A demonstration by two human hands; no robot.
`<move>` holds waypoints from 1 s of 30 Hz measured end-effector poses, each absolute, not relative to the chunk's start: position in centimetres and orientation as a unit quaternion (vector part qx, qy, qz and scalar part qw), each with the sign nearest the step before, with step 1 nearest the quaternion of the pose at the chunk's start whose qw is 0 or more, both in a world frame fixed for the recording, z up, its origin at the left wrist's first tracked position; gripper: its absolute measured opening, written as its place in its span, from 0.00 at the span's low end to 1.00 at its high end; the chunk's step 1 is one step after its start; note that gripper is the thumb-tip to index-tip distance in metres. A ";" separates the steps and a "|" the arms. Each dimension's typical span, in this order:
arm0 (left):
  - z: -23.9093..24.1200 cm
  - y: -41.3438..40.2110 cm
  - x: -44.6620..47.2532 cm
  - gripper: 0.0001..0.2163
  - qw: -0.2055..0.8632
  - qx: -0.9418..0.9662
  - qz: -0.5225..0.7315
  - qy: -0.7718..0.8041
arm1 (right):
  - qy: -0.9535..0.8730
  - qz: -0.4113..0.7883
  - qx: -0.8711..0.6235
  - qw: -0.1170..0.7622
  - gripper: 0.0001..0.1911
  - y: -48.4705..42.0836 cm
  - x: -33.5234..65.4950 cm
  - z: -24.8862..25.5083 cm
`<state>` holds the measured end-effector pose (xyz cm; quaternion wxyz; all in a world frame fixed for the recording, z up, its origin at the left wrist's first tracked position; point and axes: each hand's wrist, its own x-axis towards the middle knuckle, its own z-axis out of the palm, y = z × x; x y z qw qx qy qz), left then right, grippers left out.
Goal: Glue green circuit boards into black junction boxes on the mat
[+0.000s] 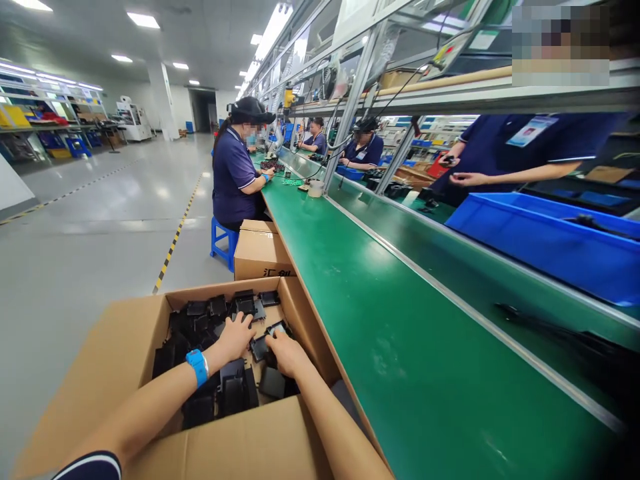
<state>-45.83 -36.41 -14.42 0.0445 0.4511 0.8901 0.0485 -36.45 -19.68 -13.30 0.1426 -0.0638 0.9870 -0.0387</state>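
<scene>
An open cardboard box (125, 333) in front of me holds several black plastic parts (233, 393), shaped like small shallow housings and lying loosely at various angles. My left hand (235, 339), with a blue band (197, 368) at the wrist, reaches into it. Its fingers are spread and rest on or just over parts near the far side. On the right of the box, my right hand (286, 353) has its fingers curled at a black plastic housing (259, 348), which it appears to grip by the edge. The fingertips are partly hidden.
A long green workbench (360, 300) runs along the box's right side. Behind the box stand another carton (263, 250) and a co-worker (235, 167) on a blue stool (223, 243). Across the metal frame are a blue bin (540, 240) and other people.
</scene>
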 end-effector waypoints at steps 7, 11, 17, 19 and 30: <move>-13.5 -37.5 -46.8 0.14 0.043 0.382 0.304 0.872 | 0.986 -0.063 -0.057 0.141 0.17 -19.8 -36.0 -12.8; -11.5 -39.2 -48.2 0.13 0.044 0.275 0.528 0.802 | 0.990 -0.068 -0.050 0.113 0.17 -20.6 -35.9 -9.9; -6.7 -40.5 -47.3 0.11 0.133 0.115 0.779 0.602 | 0.997 -0.057 -0.048 0.033 0.14 -22.1 -34.4 -0.8; -5.2 -39.4 -45.7 0.10 0.181 0.105 0.805 0.555 | 0.998 -0.054 -0.036 0.012 0.10 -21.1 -31.1 2.4; 0.6 -19.4 -26.8 0.25 0.539 0.382 0.579 0.477 | 0.865 -0.135 0.484 -0.015 0.14 -18.2 8.6 6.5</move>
